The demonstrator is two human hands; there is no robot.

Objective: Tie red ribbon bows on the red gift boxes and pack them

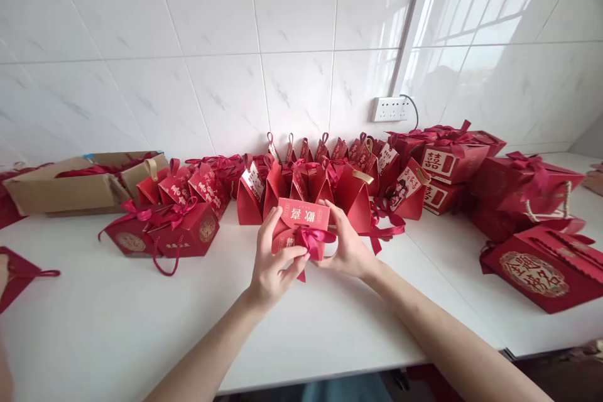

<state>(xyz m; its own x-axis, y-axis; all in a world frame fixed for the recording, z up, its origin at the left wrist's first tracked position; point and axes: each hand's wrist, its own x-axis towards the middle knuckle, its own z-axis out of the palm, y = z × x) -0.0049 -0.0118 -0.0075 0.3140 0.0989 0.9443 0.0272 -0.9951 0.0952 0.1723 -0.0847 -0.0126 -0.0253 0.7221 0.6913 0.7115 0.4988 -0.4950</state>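
Observation:
Between my two hands is a small red gift box (304,213) with pale printed characters, just above the white table, tied with a magenta ribbon bow (313,239). My left hand (273,264) is closed at the box's left side, its fingertips pinching the ribbon beside the bow. On the other side, my right hand (347,244) grips the box's right edge, fingers at the top corner and thumb low. A ribbon tail (302,276) hangs below the box. Directly behind stand several red tent-shaped boxes (249,201) with loop handles. The box's underside is hidden.
An open cardboard carton (61,191) with red items stands at the back left. Red boxes with bows (183,235) sit in front of it. More red boxes (452,163) are stacked right, near a large box (541,270). A power strip (390,109) is on the tiled wall.

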